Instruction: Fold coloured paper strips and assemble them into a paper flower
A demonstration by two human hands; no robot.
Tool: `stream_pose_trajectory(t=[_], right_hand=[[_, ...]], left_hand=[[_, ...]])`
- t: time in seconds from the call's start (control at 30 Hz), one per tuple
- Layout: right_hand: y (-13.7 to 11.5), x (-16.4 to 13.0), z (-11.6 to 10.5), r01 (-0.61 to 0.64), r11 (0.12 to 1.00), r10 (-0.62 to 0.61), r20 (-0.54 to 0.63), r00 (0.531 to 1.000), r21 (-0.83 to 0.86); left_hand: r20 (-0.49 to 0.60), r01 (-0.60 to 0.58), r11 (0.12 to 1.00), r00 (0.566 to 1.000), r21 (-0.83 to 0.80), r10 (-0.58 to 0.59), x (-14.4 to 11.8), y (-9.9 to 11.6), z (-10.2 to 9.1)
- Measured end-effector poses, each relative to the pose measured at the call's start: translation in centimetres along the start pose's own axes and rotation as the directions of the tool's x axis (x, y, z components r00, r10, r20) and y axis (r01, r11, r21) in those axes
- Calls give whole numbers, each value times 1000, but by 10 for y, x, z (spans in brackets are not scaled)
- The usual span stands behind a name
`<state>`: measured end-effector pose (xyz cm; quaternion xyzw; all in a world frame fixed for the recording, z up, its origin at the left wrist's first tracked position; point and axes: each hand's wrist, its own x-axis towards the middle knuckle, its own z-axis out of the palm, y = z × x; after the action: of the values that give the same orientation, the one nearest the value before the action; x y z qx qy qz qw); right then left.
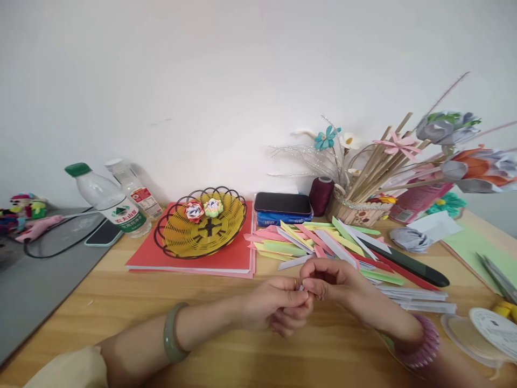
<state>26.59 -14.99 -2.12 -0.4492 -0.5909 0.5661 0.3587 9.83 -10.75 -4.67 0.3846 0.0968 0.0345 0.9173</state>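
Observation:
My left hand (274,307) and my right hand (333,280) meet over the wooden table (133,307), fingertips pinched together on a small folded piece of paper (302,288) that is mostly hidden. A green bangle sits on my left wrist, a pink hair tie on my right. Just behind my hands lies a heap of folded coloured paper strips (319,242). A yellow wire basket (202,229) holding two paper flowers (204,209) stands on a red folder (226,258).
Two water bottles (111,202) lie at the left by a phone and a grey mat (36,280). A black case on a blue box, a maroon thread spool (321,195), a basket of sticks and paper flowers (363,207), scissors and tape rolls (490,328) fill the right.

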Motion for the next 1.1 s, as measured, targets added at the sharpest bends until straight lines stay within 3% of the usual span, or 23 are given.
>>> stream_pose_trajectory(t=[0.3, 0.47, 0.6, 0.67, 0.73, 0.8, 0.87, 0.93, 1.0, 1.1], right_hand=[[-2, -12, -3, -31, 997, 18, -180, 984, -71], [10, -32, 1, -53, 985, -1, -320, 947, -161], [18, -46, 8, -33, 965, -71, -381, 922, -261], [19, -54, 12, 18, 908, -189, -371, 909, -420], [19, -60, 16, 57, 790, -292, -292, 911, -611], [20, -66, 19, 66, 679, -312, -206, 928, -731], [21, -68, 21, 46, 612, -305, -181, 935, -789], [24, -68, 22, 26, 570, -308, -184, 933, -821], [25, -66, 23, 21, 541, -312, -178, 933, -841], [26, -60, 24, 21, 520, -298, -158, 941, -854]], left_hand=[[-138, -64, 988, 987, 140, 83, 3, -5, -1], [-209, 34, 930, 977, 366, 47, 1, -12, 9], [-205, 94, 908, 979, 409, -9, -2, -16, 16], [-167, 110, 908, 985, 405, -45, -3, -16, 17], [-128, 147, 898, 987, 415, -102, -3, -15, 16], [-99, 197, 868, 980, 456, -170, -4, -13, 14], [-105, 216, 795, 976, 567, -191, -6, -10, 13], [-148, 212, 656, 977, 725, -153, -11, -7, 13], [-191, 190, 440, 981, 878, -42, -18, -4, 15], [-156, 146, 57, 960, 988, 233, -30, -3, 18]])
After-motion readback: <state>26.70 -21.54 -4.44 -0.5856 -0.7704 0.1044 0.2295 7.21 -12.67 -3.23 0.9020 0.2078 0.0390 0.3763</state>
